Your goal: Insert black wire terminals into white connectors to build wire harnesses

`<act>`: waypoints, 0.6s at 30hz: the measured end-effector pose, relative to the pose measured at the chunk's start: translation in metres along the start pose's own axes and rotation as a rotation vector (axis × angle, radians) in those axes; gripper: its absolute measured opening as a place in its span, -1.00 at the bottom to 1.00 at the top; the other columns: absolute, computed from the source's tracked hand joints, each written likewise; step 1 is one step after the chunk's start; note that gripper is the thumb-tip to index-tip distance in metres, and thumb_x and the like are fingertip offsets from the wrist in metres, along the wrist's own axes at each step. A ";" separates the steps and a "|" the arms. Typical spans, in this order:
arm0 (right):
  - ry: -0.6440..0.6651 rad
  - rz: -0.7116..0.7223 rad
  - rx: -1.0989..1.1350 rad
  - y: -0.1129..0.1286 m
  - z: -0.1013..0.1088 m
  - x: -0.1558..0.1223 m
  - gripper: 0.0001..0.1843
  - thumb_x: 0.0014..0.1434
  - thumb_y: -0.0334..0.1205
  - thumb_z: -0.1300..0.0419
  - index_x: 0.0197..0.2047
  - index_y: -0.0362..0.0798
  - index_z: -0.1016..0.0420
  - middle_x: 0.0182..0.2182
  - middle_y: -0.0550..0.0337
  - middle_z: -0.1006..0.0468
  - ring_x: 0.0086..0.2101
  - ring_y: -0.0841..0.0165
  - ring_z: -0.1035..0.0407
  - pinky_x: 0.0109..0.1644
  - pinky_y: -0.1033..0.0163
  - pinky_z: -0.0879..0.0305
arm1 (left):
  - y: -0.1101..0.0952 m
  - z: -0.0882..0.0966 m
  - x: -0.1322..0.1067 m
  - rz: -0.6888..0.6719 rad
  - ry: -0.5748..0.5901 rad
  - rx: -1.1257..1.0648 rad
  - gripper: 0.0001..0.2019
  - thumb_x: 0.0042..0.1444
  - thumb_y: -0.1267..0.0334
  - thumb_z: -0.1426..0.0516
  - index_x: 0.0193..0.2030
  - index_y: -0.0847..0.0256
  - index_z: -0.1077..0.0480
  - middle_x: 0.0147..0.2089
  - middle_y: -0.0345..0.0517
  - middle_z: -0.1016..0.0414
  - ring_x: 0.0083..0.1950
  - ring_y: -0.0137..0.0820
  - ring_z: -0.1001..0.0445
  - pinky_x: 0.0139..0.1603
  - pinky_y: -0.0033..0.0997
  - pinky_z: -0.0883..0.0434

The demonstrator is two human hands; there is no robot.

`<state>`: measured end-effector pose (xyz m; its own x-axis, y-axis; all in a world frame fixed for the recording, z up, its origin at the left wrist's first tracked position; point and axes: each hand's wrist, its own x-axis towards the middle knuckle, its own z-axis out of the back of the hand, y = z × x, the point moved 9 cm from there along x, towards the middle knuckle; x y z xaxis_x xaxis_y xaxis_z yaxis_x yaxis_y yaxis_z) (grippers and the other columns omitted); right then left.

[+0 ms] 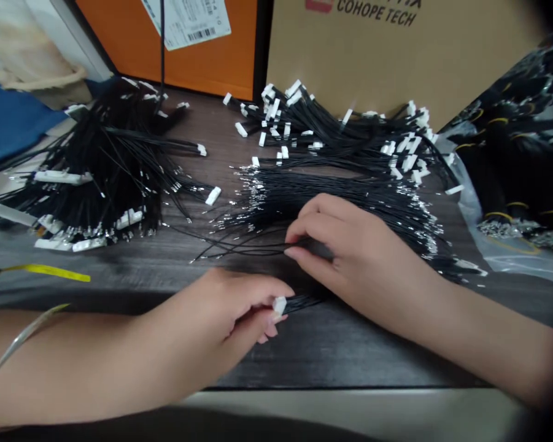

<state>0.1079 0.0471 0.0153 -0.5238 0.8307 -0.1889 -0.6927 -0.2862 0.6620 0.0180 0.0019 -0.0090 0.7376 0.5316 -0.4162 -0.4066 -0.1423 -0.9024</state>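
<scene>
Between the thumb and fingers of my left hand (239,313) is a small white connector (280,305), with several black wires running from it to the right. My right hand (340,245) is above and to the right, thumb and forefinger pinched on a few thin black wires (258,248). These wires stretch left over the table, their metal-tipped ends apart from the pile. Just behind my right hand lies a wide bundle of loose black wires (322,187) with silvery terminals at both ends; the hand covers part of it.
Finished-looking cables with white connectors (336,126) are heaped at the back. A tangled cable pile (115,166) lies left, near a yellow strip (50,271). An orange box (188,61) and a cardboard box (372,61) stand behind. Bagged wire bundles (501,178) sit right on the dark table (372,350).
</scene>
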 end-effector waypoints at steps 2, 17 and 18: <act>0.080 0.022 -0.038 0.003 -0.015 0.011 -0.94 0.17 -0.37 -0.21 -0.28 -0.20 -0.50 -0.28 0.07 -0.42 -0.24 0.31 -0.30 -0.14 0.20 -0.25 | -0.006 0.000 -0.003 -0.068 -0.010 0.087 -0.81 0.18 0.50 -0.03 -0.16 0.26 -0.41 -0.41 -0.23 -0.54 -0.40 -0.51 -0.51 -0.37 -0.58 -0.36; 0.324 0.162 -0.023 0.037 -0.063 0.057 -0.87 0.20 -0.47 -0.14 -0.33 -0.17 -0.50 -0.32 0.13 -0.37 -0.31 0.40 -0.23 -0.26 0.29 -0.15 | -0.019 -0.006 -0.005 -0.165 0.045 0.233 -0.74 0.19 0.48 -0.02 -0.06 0.40 -0.47 -0.19 0.09 -0.57 -0.20 -0.21 -0.54 -0.17 -0.28 -0.44; 0.335 0.160 -0.036 0.037 -0.066 0.056 -0.85 0.21 -0.47 -0.12 -0.36 -0.18 -0.48 -0.32 0.13 -0.37 -0.31 0.40 -0.22 -0.26 0.29 -0.15 | -0.020 -0.008 -0.006 -0.180 0.049 0.246 -0.73 0.18 0.49 -0.02 -0.06 0.41 -0.48 -0.20 0.11 -0.57 -0.20 -0.20 -0.54 -0.18 -0.26 -0.45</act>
<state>0.0201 0.0520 -0.0187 -0.7559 0.5736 -0.3156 -0.6027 -0.4214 0.6776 0.0260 -0.0045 0.0103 0.8325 0.4880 -0.2623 -0.3810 0.1604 -0.9106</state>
